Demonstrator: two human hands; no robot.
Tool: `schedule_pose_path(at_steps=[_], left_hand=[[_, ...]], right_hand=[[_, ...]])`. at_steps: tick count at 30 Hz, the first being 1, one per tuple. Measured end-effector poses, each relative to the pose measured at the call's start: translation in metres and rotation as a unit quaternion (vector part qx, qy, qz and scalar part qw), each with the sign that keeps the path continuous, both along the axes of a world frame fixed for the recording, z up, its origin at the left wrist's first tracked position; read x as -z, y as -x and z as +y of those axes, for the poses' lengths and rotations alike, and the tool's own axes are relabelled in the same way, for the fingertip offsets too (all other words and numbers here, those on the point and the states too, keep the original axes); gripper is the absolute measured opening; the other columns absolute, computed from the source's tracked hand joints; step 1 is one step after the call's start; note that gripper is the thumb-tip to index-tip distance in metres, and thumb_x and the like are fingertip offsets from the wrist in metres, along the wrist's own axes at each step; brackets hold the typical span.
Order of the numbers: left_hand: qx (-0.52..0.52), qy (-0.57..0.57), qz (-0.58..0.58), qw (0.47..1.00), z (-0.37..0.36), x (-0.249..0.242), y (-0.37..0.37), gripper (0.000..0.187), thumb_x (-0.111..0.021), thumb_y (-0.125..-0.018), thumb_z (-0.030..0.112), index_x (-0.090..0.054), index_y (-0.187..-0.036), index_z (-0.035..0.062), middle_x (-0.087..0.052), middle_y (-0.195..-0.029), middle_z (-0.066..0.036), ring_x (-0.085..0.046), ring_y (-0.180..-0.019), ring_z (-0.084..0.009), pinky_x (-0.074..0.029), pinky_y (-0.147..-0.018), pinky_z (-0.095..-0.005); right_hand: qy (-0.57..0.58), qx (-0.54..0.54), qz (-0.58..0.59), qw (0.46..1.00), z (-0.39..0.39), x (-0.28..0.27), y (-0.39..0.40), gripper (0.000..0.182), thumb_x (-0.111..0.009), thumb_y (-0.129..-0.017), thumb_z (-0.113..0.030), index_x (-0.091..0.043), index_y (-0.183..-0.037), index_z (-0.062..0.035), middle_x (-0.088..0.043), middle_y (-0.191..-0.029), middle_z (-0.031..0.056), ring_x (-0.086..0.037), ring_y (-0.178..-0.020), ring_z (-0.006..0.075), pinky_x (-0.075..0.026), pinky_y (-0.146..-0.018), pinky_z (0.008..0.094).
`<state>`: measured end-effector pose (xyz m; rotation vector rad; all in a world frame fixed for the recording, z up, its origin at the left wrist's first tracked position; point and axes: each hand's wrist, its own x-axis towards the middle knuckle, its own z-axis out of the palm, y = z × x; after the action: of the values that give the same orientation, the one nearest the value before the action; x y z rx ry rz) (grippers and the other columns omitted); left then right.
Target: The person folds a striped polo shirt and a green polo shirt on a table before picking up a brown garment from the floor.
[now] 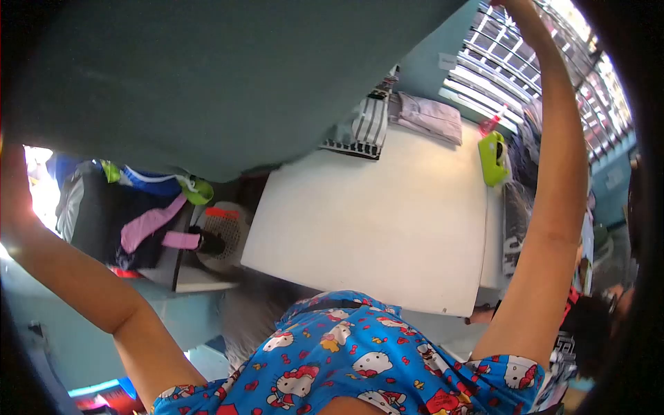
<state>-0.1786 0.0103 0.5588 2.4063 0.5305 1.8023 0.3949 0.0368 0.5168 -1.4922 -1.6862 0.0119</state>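
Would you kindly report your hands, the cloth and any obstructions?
Right hand barely in frame, left hand dim at edge; grips unclear. Grey-green cloth spread high, blocking upper-left view. Folded garment, far end of white table.

Cloth [207,76]: one big sheet, plain dark grey-green, matte, no print visible. Held up in the air, spread broad, not folded; runs out of frame at top. Right-hand border is a long slant, lower border sags and ripples, lowest just outside the left edge of the white desk [373,221]. Blocks view of the desk's far-left corner. Can't tell if it touches the top.
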Motion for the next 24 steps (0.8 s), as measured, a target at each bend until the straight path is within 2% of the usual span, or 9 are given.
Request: schedule_pose_path(at_steps=[1, 3, 4, 7, 8, 9, 11, 15, 24], left_hand=[[-0.025, -0.013, 0.029, 0.999, -0.020, 0.015, 0.005, 0.045, -0.056, -0.084, 0.036, -0.041, -0.105, -0.0010, -0.048, -0.099, -0.013, -0.051, -0.093, -0.0224, -0.047, -0.078, -0.0331], [0.157, 0.217, 0.089, 0.959, -0.061, 0.067, -0.008, 0.042, -0.046, -0.085, 0.038, -0.050, -0.100, -0.0017, -0.054, -0.101, -0.017, -0.054, -0.095, -0.0264, -0.045, -0.082, -0.0361], [0.246, 0.327, 0.110, 0.906, -0.083, 0.099, -0.024, 0.045, -0.042, -0.086, 0.039, -0.055, -0.097, -0.0021, -0.056, -0.101, -0.018, -0.055, -0.096, -0.0284, -0.045, -0.083, -0.0375], [0.256, 0.469, 0.087, 0.841, -0.149, 0.170, -0.094, 0.032, -0.043, -0.084, 0.030, -0.054, -0.074, 0.0017, -0.058, -0.104, -0.025, -0.060, -0.087, -0.0396, -0.048, -0.075, -0.0448], [0.282, 0.443, 0.250, 0.814, -0.147, 0.194, -0.101, 0.009, -0.050, -0.076, 0.006, -0.054, -0.083, 0.0027, -0.057, -0.109, -0.022, -0.059, -0.093, -0.0373, -0.048, -0.079, -0.0408], [0.256, 0.481, 0.324, 0.773, -0.159, 0.209, -0.118, 0.049, -0.050, -0.066, -0.008, -0.050, -0.113, 0.0056, -0.056, -0.114, -0.011, -0.060, -0.090, -0.0289, -0.049, -0.076, -0.0344], [0.238, 0.567, 0.372, 0.695, -0.179, 0.254, -0.149, 0.049, -0.044, -0.074, 0.001, -0.045, -0.123, 0.0080, -0.057, -0.109, -0.012, -0.055, -0.098, -0.0269, -0.043, -0.084, -0.0351], [0.280, 0.566, 0.338, 0.698, -0.210, 0.376, -0.195, 0.021, -0.043, -0.080, 0.009, -0.045, -0.099, 0.0013, -0.043, -0.126, -0.012, -0.044, -0.113, -0.0271, -0.037, -0.092, -0.0357], [0.342, 0.555, 0.314, 0.690, -0.257, 0.511, -0.312, 0.031, -0.048, -0.079, 0.009, -0.047, -0.108, -0.0005, -0.046, -0.114, -0.017, -0.046, -0.105, -0.0308, -0.037, -0.089, -0.0362]], right_hand=[[0.012, -0.033, -0.022, 0.999, 0.002, 0.015, 0.002, 0.016, -0.055, -0.079, -0.021, -0.056, -0.092, -0.0116, -0.055, -0.082, -0.0021, -0.050, -0.076, 0.0093, -0.041, -0.061, 0.0243], [0.048, -0.078, -0.085, 0.992, 0.006, 0.061, -0.014, 0.029, -0.050, -0.086, -0.034, -0.056, -0.092, -0.0065, -0.052, -0.088, -0.0004, -0.049, -0.080, 0.0103, -0.039, -0.070, 0.0243], [0.033, -0.201, -0.130, 0.970, 0.015, 0.085, -0.018, 0.019, -0.049, -0.085, -0.022, -0.054, -0.093, -0.0061, -0.050, -0.092, 0.0011, -0.048, -0.085, 0.0118, -0.038, -0.076, 0.0249], [0.078, -0.164, -0.173, 0.968, -0.008, 0.158, -0.004, 0.016, -0.047, -0.076, 0.002, -0.055, -0.088, -0.0057, -0.051, -0.083, 0.0081, -0.054, -0.082, 0.0220, -0.042, -0.075, 0.0310], [0.087, -0.184, -0.200, 0.959, -0.005, 0.190, -0.014, 0.014, -0.049, -0.075, 0.000, -0.055, -0.086, -0.0053, -0.052, -0.084, 0.0092, -0.053, -0.085, 0.0253, -0.042, -0.076, 0.0324], [0.130, -0.163, -0.190, 0.960, -0.013, 0.213, -0.014, 0.012, -0.049, -0.074, -0.001, -0.055, -0.084, -0.0054, -0.052, -0.085, 0.0101, -0.052, -0.087, 0.0282, -0.041, -0.076, 0.0345], [0.146, -0.155, -0.245, 0.946, -0.023, 0.269, -0.029, 0.012, -0.050, -0.075, -0.004, -0.057, -0.083, -0.0074, -0.051, -0.084, 0.0104, -0.051, -0.087, 0.0289, -0.041, -0.074, 0.0375], [0.225, -0.053, -0.274, 0.934, -0.052, 0.371, -0.060, 0.009, -0.051, -0.076, -0.009, -0.059, -0.080, -0.0125, -0.051, -0.083, 0.0080, -0.052, -0.085, 0.0264, -0.044, -0.069, 0.0392], [0.251, 0.083, -0.207, 0.942, -0.132, 0.463, -0.110, 0.008, -0.053, -0.075, -0.008, -0.058, -0.080, -0.0128, -0.051, -0.080, 0.0053, -0.052, -0.086, 0.0237, -0.046, -0.068, 0.0366]])
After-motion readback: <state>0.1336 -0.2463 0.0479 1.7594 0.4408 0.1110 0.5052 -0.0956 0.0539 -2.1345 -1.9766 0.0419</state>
